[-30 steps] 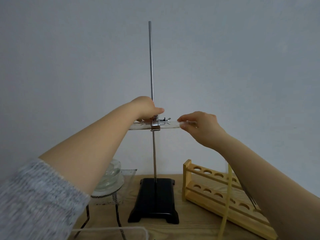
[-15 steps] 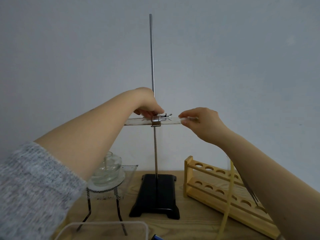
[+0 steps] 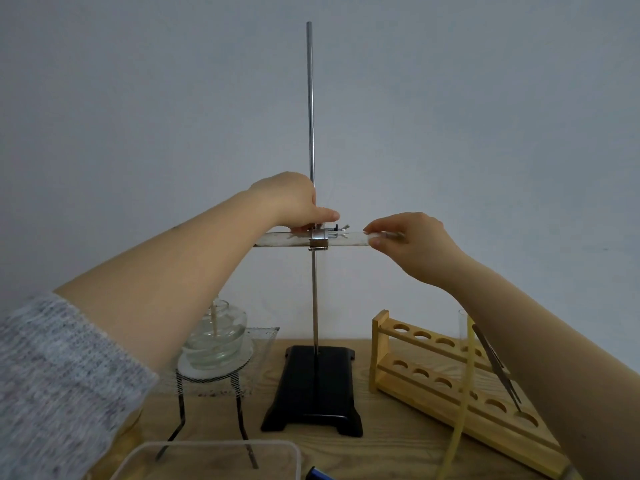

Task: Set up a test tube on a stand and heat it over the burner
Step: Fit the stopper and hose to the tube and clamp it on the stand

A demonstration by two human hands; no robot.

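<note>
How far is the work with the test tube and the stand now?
Done: the test tube lies level in the clamp on the stand. In hand: the right hand pinches the tube's right end, and the left hand is at the clamp, apparently adjusting it. Left: the glass burner sits on the tripod off to the left, with no flame visible, so heating has not begun.

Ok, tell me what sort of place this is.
Probably a school or home chemistry bench: a retort stand clamping a horizontal test tube, a wooden test tube rack, and a glass spirit burner on a tripod, all on a wooden table.
</note>
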